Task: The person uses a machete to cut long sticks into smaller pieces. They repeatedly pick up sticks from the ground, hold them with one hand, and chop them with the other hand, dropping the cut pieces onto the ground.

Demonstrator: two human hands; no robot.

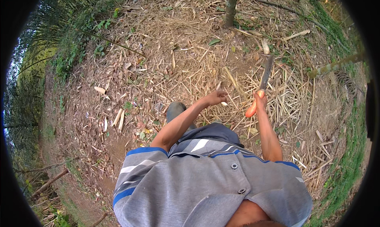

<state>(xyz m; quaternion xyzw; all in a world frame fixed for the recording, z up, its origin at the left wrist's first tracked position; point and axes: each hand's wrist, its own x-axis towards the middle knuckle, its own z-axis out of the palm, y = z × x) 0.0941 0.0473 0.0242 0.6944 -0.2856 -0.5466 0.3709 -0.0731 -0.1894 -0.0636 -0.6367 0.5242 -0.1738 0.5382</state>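
My right hand (260, 101) is wrapped round the handle of a machete. The machete (266, 73) has a long dark blade pointing away from me, and the orange end of its handle sticks out below my fist. To its left, my left hand (215, 97) is stretched forward with the thumb apart from the bent fingers, and I see nothing gripped in it. A small white piece (224, 103) shows just under those fingertips; whether they touch it I cannot tell. Between the hands is a blurred yellowish strip (235, 81), perhaps split bamboo. Many thin pale sticks (291, 94) lie scattered beyond my right hand.
A slim tree trunk (231, 8) rises ahead, and a mossy pole (336, 65) juts in from the right. Dry husks (118, 118) and leaf litter cover the ground. Green shrubs (73, 55) border the left side, grass (348, 163) the right. My boot (175, 110) is below my left forearm.
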